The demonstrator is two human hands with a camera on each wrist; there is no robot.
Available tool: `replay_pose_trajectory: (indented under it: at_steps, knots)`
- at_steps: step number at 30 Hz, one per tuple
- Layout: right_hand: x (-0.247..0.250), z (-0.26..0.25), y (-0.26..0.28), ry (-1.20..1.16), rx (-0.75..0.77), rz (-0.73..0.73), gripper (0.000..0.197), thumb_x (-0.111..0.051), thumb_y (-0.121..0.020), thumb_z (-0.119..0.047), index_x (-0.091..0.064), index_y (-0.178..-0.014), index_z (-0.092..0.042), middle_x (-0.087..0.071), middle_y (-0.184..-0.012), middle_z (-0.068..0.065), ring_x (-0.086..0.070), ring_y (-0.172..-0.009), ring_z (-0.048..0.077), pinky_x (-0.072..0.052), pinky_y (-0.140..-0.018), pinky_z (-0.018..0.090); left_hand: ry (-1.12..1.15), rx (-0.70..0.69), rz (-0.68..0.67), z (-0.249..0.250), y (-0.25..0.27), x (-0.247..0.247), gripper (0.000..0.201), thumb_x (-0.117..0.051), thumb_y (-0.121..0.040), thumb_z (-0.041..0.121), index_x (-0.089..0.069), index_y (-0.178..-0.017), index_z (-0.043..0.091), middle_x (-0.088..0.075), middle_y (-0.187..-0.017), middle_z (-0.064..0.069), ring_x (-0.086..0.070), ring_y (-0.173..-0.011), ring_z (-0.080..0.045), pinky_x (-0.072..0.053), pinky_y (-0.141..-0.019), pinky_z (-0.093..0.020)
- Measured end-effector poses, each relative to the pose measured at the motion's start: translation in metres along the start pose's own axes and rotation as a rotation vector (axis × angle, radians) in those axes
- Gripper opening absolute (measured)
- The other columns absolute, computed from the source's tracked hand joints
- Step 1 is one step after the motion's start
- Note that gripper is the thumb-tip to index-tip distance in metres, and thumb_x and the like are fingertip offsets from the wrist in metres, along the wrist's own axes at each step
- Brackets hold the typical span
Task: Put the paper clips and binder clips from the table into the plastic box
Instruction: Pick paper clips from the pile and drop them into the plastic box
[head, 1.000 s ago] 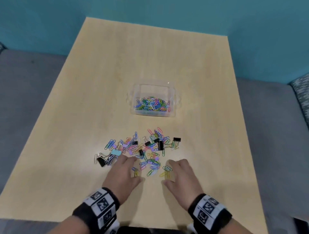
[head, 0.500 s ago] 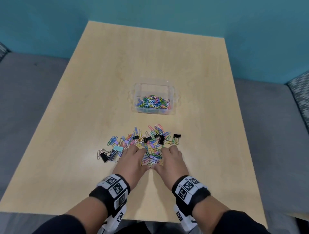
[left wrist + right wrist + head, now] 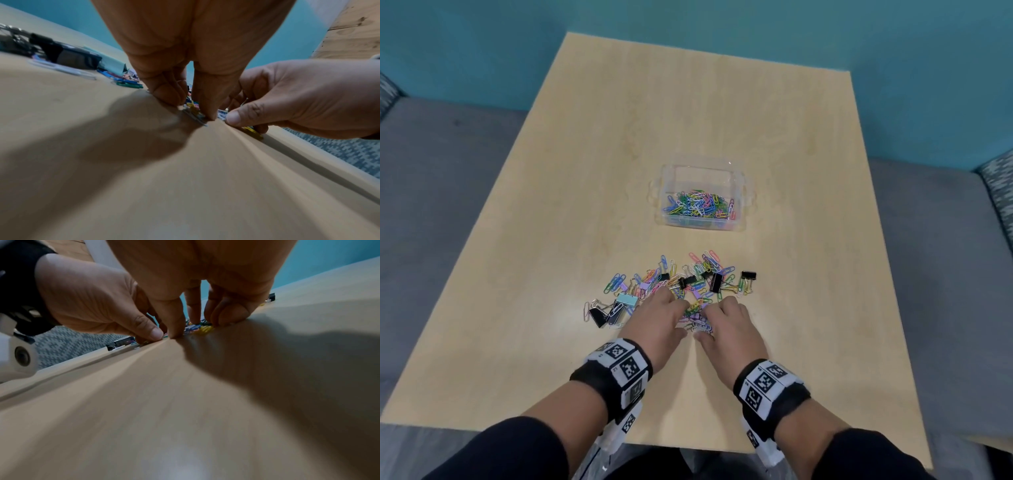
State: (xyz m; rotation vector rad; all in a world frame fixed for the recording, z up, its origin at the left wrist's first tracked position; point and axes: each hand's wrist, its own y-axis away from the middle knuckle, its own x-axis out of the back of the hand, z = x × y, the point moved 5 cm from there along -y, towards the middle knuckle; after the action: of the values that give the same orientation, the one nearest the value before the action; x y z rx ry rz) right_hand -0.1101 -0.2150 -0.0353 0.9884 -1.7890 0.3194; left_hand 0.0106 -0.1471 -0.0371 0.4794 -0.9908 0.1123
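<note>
A clear plastic box [image 3: 743,192] sits mid-table with several coloured paper clips [image 3: 700,205] inside. Nearer me, loose paper clips [image 3: 688,274] and black binder clips [image 3: 715,282] lie scattered, with a light blue binder clip [image 3: 626,300] at the left. My left hand [image 3: 664,308] and right hand [image 3: 726,313] are side by side at the pile's near edge. Their curled fingers and thumbs close round a small heap of paper clips [image 3: 697,317] between them. In the wrist views the left hand [image 3: 186,104] and the right hand [image 3: 199,326] press thumb and fingertips onto the tabletop around these clips.
The light wooden table [image 3: 688,113] is bare beyond the box and on both sides of the pile. Another black binder clip [image 3: 749,275] lies at the pile's right end and one [image 3: 598,317] at its left. Grey upholstery and a teal wall surround the table.
Both hands slid forward and together from spread positions at the pile's near edge. They have drawn the nearest paper clips into a heap between them, and their fingers have curled in.
</note>
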Motion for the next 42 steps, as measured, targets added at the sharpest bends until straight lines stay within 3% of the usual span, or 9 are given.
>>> replay_pose_trajectory:
  at_steps: [5,13,20,23,26,30,32,37,42]
  knots:
    - [-0.003,-0.002,-0.005,0.041,0.05,0.0,0.014,-0.064,-0.085,-0.019,-0.054,-0.094,-0.016,-0.048,-0.099,0.006,-0.046,-0.089,0.028,-0.041,-0.067,0.034,-0.011,0.047,0.007,-0.002,-0.001,0.005,0.018,-0.06,-0.085,0.023,-0.058,-0.102,0.014,-0.05,-0.102,-0.003,-0.053,-0.092,-0.026,-0.034,-0.065,-0.031]
    - [0.002,0.009,0.005,0.115,0.113,-0.113,0.005,-0.057,-0.089,-0.011,-0.052,-0.092,-0.012,-0.05,-0.097,0.008,-0.052,-0.079,0.029,-0.031,-0.061,0.031,-0.125,-0.008,0.039,0.001,0.009,0.007,0.007,-0.06,-0.086,0.017,-0.056,-0.089,0.012,-0.052,-0.089,-0.004,-0.054,-0.077,-0.027,-0.028,-0.06,-0.029]
    - [0.014,0.017,0.009,0.228,0.081,-0.126,0.032,-0.078,-0.058,-0.009,-0.049,-0.069,-0.018,-0.049,-0.067,0.0,-0.048,-0.049,0.021,-0.02,-0.044,0.024,-0.511,-0.174,-0.106,0.014,0.019,0.002,0.05,-0.077,-0.027,0.001,-0.058,-0.071,0.013,-0.053,-0.063,-0.005,-0.049,-0.047,-0.021,-0.032,-0.036,-0.025]
    - [0.019,0.018,0.007,0.288,0.105,-0.113,0.034,-0.079,-0.053,-0.008,-0.049,-0.066,-0.018,-0.047,-0.063,-0.001,-0.044,-0.045,0.019,-0.017,-0.041,0.025,-0.53,-0.203,-0.145,0.021,0.017,0.005,0.041,-0.075,-0.046,0.003,-0.058,-0.083,0.01,-0.056,-0.074,-0.008,-0.055,-0.058,-0.025,-0.033,-0.042,-0.028]
    - [0.024,0.022,0.001,0.275,0.072,-0.13,0.034,-0.076,-0.054,-0.006,-0.045,-0.063,-0.019,-0.045,-0.06,-0.002,-0.03,-0.045,0.02,-0.003,-0.042,0.021,-0.472,-0.078,-0.135,0.013,0.01,0.009,0.02,-0.046,-0.084,0.006,-0.049,-0.103,0.012,-0.054,-0.098,-0.008,-0.055,-0.081,-0.028,-0.034,-0.057,-0.033]
    - [0.029,0.041,-0.006,0.085,-0.038,-0.191,0.017,-0.054,-0.082,-0.015,-0.041,-0.072,-0.017,-0.045,-0.074,-0.003,-0.042,-0.061,0.023,-0.026,-0.048,0.028,-0.18,0.06,-0.158,-0.001,0.004,0.016,0.011,-0.04,-0.085,0.013,-0.04,-0.074,0.017,-0.05,-0.077,-0.002,-0.047,-0.067,-0.024,-0.033,-0.056,-0.031]
    - [0.033,0.052,-0.008,-0.096,-0.098,-0.21,0.013,-0.056,-0.081,-0.021,-0.048,-0.073,-0.017,-0.05,-0.072,-0.005,-0.049,-0.066,0.019,-0.035,-0.056,0.03,-0.017,0.103,-0.158,-0.009,0.004,0.02,0.014,-0.045,-0.084,0.018,-0.044,-0.071,0.019,-0.055,-0.072,0.002,-0.051,-0.066,-0.019,-0.035,-0.054,-0.029]
    - [0.055,0.068,-0.03,-0.549,-0.315,-0.198,0.012,-0.061,-0.074,-0.011,-0.055,-0.066,-0.017,-0.051,-0.047,-0.007,-0.046,-0.043,0.014,-0.038,-0.047,0.024,0.28,0.153,-0.052,-0.017,-0.009,0.053,0.018,-0.06,-0.083,0.031,-0.056,-0.068,0.023,-0.055,-0.056,0.009,-0.049,-0.05,-0.001,-0.036,-0.051,-0.024]
    - [0.104,0.051,-0.098,-0.545,-0.252,-0.103,0.013,-0.062,-0.081,-0.013,-0.055,-0.07,-0.013,-0.055,-0.047,0.0,-0.047,-0.036,0.016,-0.042,-0.041,0.029,0.244,0.144,0.073,-0.009,-0.064,0.112,0.014,-0.059,-0.085,0.027,-0.061,-0.074,0.019,-0.062,-0.062,0.003,-0.057,-0.055,-0.015,-0.046,-0.055,-0.028]
